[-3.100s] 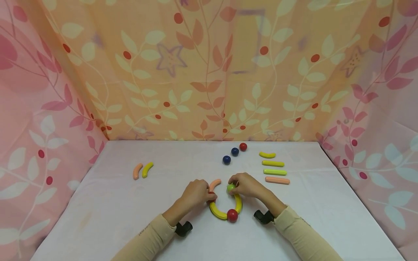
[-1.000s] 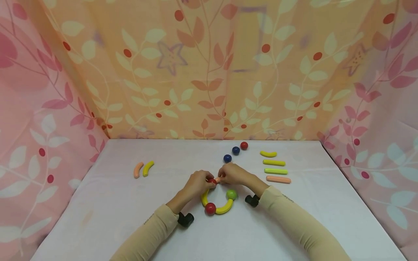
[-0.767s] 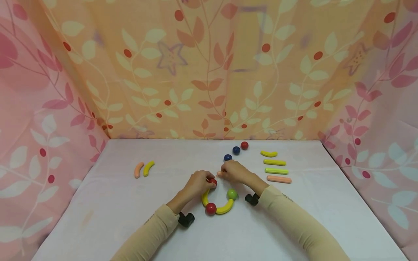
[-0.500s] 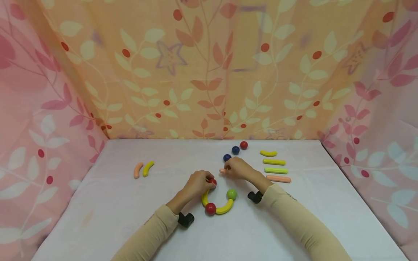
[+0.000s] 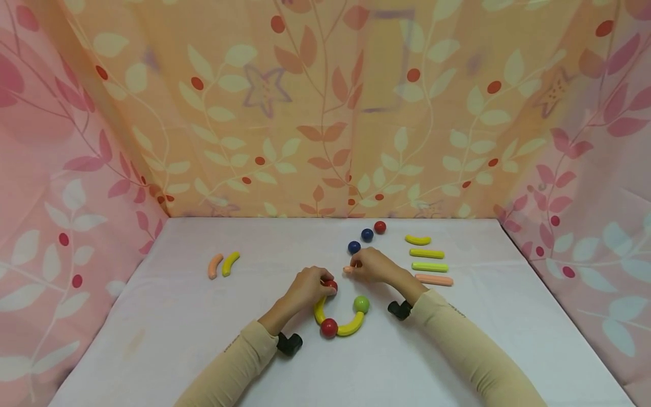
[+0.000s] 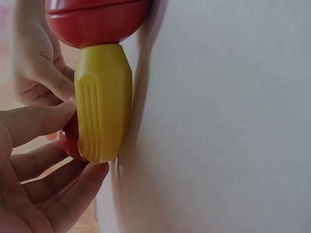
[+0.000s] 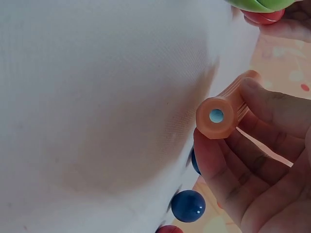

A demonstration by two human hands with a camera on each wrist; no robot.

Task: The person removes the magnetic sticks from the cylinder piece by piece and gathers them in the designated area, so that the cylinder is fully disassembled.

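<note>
My left hand pinches a red ball at the upper end of a curved chain. From that ball the chain runs through a yellow curved stick, a second red ball and another yellow curved stick to a green ball. In my right hand, a salmon curved stick is held between thumb and fingers, apart from the chain. Its near end shows a round silvery spot in the right wrist view, like a magnet. Most of this stick is hidden by fingers in the head view.
Behind my right hand lie two blue balls and a red ball. Several sticks lie at right, among them a lime straight stick. A salmon curved stick and a yellow one lie at left. Patterned curtains surround the table.
My right hand has let go of the green ball and taken the salmon stick, pulling it off the red ball, back and to the right. The chain has turned, its lower red ball moving left.
</note>
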